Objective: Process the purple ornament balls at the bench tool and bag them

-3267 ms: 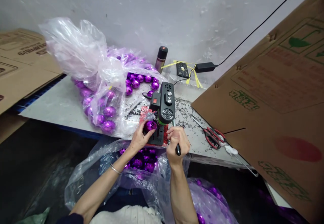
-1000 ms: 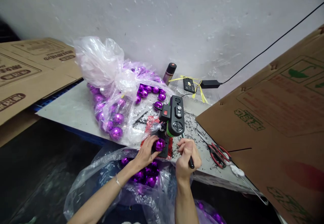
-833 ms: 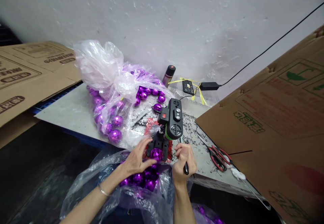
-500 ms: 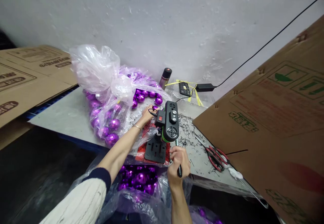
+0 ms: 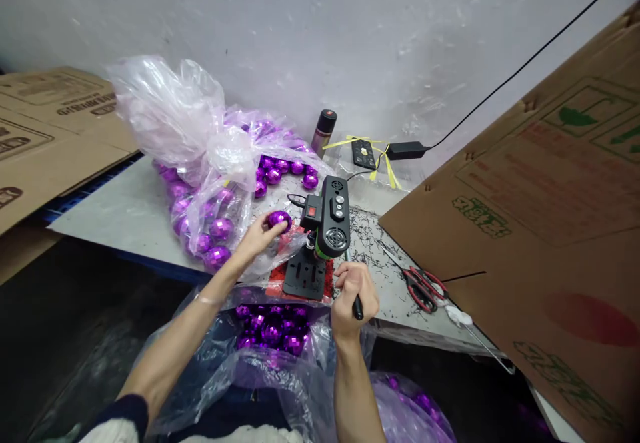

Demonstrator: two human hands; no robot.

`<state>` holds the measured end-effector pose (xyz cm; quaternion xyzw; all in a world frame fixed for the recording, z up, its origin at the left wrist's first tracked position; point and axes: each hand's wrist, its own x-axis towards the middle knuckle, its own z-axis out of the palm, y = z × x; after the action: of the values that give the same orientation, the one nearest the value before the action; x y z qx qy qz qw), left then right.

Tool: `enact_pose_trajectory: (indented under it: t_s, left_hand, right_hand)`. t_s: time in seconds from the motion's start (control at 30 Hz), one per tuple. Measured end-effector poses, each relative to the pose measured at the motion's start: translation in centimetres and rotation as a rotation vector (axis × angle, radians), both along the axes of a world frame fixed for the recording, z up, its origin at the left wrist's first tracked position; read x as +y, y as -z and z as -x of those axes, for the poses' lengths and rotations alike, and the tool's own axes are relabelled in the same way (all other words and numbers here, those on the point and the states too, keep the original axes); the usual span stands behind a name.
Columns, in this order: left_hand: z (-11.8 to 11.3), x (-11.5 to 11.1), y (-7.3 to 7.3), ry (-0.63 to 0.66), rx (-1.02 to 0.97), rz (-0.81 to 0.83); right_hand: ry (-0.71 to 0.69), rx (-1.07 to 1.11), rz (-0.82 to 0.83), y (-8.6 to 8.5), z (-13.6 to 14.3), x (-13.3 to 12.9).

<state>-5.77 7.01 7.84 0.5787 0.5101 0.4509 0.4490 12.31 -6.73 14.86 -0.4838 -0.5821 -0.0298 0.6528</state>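
Flattened brown cardboard [image 5: 60, 123], printed, at far left. Pale tabletop [image 5: 115, 209], running left to right. Clear plastic bag [image 5: 170, 119], gathered in a knot, standing on the left of the tabletop; purple balls [image 5: 217, 233] inside it, more at its far right side. Left hand [image 5: 257, 237], bracelet at the wrist: thumb and fingers pinching one faceted purple ball [image 5: 280, 221], held just left of the machine, clear of its base plate. Open clear bag [image 5: 270, 371], at the near edge, filled with further balls [image 5: 273, 331]. Red sheet [image 5: 276, 283] under the slotted black base plate [image 5: 304, 279]. Black machine [image 5: 333, 215], red switch on its left side. Dark-capped cylinder [image 5: 324, 129], tilted, far side by the wall. Right hand [image 5: 356, 296]: fingers curled tight around the machine's lever [image 5: 358, 309], black grip end protruding. Black shavings [image 5: 367, 246], scattered right of the machine. Yellow ribbon [image 5: 392, 175] and black adapter [image 5: 407, 150], far right. Red-and-black-handled scissors [image 5: 424, 288], beside the large carton [image 5: 550, 229] at right.
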Motion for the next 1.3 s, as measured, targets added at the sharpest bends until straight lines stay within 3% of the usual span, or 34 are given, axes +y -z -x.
enact_pose_trajectory:
  t_s: [0.13,0.23,0.4,0.6,0.83,1.1,1.3]
  left_hand:
    - [-0.3,-7.7,2.1,0.157,0.029,-0.001]
    - [-2.2,-9.8,4.2,0.168,0.164,-0.154]
    - [-4.3,-8.2,6.2,0.075,0.355,-0.393]
    - [-4.9,-7.6,6.8,0.149,0.405,-0.472]
    - [-3.7,-8.0,5.9,0.251,0.416,-0.469]
    - [-3.8,-6.7,4.5,0.304,0.439,-0.353]
    - [-3.6,-7.2,4.2,0.338,0.403,-0.272]
  right_hand:
    - [0.014,0.041,0.042,-0.8,0.2,0.0]
    - [0.023,0.03,0.052,-1.0,0.1,0.0]
    - [0.014,-0.006,0.039,-0.5,0.0,-0.1]
    - [0.011,0.004,0.023,0.2,0.0,-0.2]
    - [-0.002,-0.014,0.027,0.2,-0.1,-0.3]
    - [0.013,-0.054,0.026,0.3,-0.2,-0.4]
    - [0.016,-0.059,0.019,0.5,-0.3,-0.4]
